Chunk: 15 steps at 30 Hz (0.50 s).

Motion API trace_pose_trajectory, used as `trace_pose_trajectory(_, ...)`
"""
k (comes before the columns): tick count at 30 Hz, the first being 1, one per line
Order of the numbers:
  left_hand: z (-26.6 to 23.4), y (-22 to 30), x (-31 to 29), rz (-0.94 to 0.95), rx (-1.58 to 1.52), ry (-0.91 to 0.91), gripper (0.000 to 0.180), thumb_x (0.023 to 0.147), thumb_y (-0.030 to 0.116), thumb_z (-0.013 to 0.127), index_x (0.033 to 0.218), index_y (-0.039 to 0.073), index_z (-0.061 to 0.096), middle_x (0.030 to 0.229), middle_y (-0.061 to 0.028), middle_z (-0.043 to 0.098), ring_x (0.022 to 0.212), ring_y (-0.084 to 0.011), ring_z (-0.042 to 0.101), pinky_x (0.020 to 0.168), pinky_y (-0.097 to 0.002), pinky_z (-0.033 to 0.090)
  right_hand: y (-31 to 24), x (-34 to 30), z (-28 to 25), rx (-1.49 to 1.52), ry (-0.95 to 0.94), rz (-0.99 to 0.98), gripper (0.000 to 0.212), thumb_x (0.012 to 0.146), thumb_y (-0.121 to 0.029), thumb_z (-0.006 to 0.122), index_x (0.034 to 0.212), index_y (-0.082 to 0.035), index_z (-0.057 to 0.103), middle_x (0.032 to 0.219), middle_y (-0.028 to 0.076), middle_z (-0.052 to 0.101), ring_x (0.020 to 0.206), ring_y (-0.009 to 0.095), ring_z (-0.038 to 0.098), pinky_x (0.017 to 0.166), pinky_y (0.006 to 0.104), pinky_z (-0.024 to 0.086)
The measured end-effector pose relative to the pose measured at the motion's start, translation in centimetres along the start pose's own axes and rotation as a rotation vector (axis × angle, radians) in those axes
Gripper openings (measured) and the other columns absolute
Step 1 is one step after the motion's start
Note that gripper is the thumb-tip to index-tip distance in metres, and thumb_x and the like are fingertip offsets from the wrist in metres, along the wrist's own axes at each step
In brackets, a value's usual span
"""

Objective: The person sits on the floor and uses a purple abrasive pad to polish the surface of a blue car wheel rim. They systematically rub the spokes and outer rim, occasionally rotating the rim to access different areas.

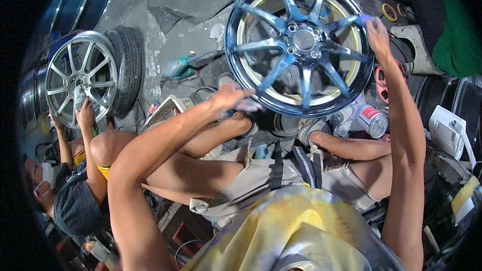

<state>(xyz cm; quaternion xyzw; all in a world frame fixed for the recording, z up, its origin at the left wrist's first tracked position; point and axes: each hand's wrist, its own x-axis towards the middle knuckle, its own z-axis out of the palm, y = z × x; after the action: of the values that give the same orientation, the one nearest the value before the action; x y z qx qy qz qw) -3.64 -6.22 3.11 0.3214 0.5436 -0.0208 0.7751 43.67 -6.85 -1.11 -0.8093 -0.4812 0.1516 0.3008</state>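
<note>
A large multi-spoke wheel rim (304,40) with shiny blue-grey spokes and a dark outer lip is in front of me, without a tire. My right hand (377,37) is closed at its upper right edge; a purplish patch shows at the fingertips, too blurred to name. My left hand (233,99) is at the lower left edge, one finger reaching to the lip. Motion smears its other fingers, and a pale patch beside them is unclear. Whether that hand grips the lip cannot be made out.
At left, another person's hand (86,113) works on a silver wheel rim (70,78) next to a black tire (129,70). A green power tool (182,68) lies on the floor. To the right are a can (372,121), a red tool (381,84) and a white container (446,131).
</note>
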Motion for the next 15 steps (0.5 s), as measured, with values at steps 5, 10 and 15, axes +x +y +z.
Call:
trace_pose_trajectory(5,-2.5,-0.8,0.2,-0.099,0.105,-0.105,0.039,0.098,0.021,0.065,0.117,-0.012,0.060,0.107,-0.0279,0.069,0.091,-0.0337,0.074,0.076,-0.0366,0.065,-11.8,-2.9,0.4,0.122,0.016,-0.168,0.029,0.100,-0.028,0.055,0.109,0.000,0.059,0.096,0.024,0.067,0.087,0.040,0.066,0.079,0.0470,0.050)
trace_pose_trajectory(10,-9.2,4.3,2.5,0.051,0.280,-0.121,0.042,0.094,0.032,0.071,0.109,-0.007,0.066,0.097,-0.0221,0.074,0.077,-0.0206,0.075,0.068,-0.0266,0.063,-15.2,-14.2,2.9,0.222,-0.187,-0.261,0.013,0.089,-0.012,0.066,0.095,-0.001,0.065,0.087,0.018,0.063,0.082,0.034,0.064,0.074,0.0425,0.050)
trace_pose_trajectory(15,-11.2,8.0,3.4,0.160,0.329,0.038,0.046,0.089,0.034,0.077,0.110,-0.006,0.067,0.093,-0.0178,0.074,0.072,-0.0197,0.073,0.069,-0.0270,0.063,-19.9,-21.2,6.6,0.374,-0.420,-0.306,0.024,0.086,-0.009,0.067,0.109,-0.002,0.068,0.097,0.017,0.062,0.091,0.036,0.063,0.081,0.0431,0.051)
